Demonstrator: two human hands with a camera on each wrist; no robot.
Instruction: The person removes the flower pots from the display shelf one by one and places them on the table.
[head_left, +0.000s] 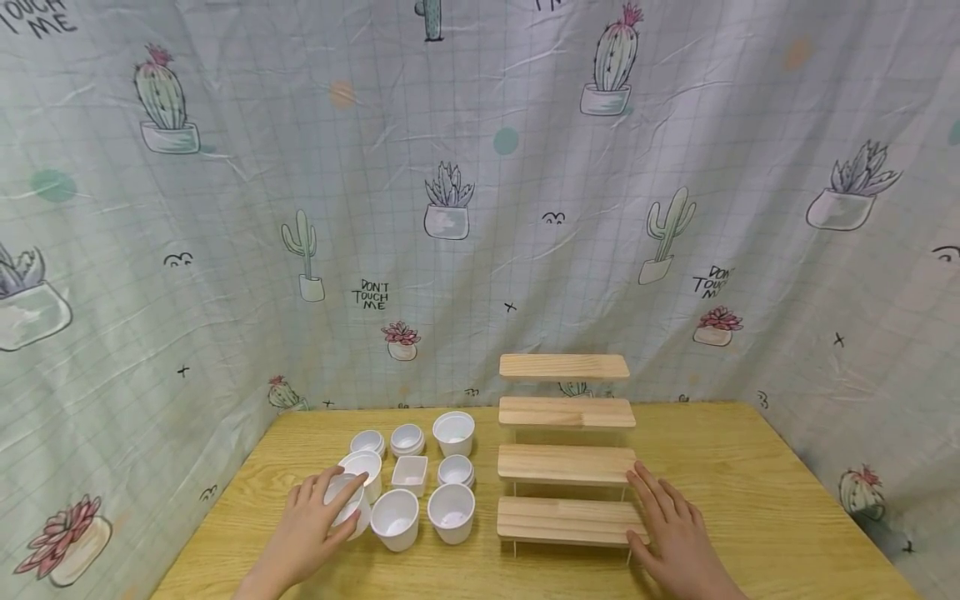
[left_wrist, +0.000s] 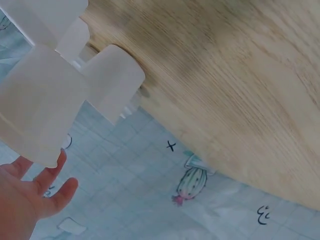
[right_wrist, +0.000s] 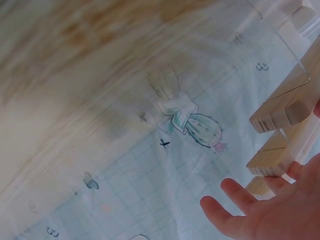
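Hands are working over a wooden counter (head_left: 750, 475) backed by cactus-print cloth (head_left: 225, 250). The person's left hand (head_left: 318, 521) is curling its fingers (head_left: 347, 490) round a white cup (head_left: 347, 506) at the front left of a cluster of white cups and small dishes; the thumb side is lying along the rim, and the cup is leaning slightly rather than sitting flat. In the left wrist view the same cup (left_wrist: 37, 105) is filling the near frame with fingertips (left_wrist: 60, 192) showing beneath it. Just beside it, a taller cup (head_left: 395, 518) and another cup (head_left: 452, 512) are standing upright. The right hand (head_left: 675, 533) is resting with its fingers (head_left: 648, 492) straight and slightly spread against the right end of a four-tier wooden step shelf (head_left: 564, 467), touching the lower two boards.
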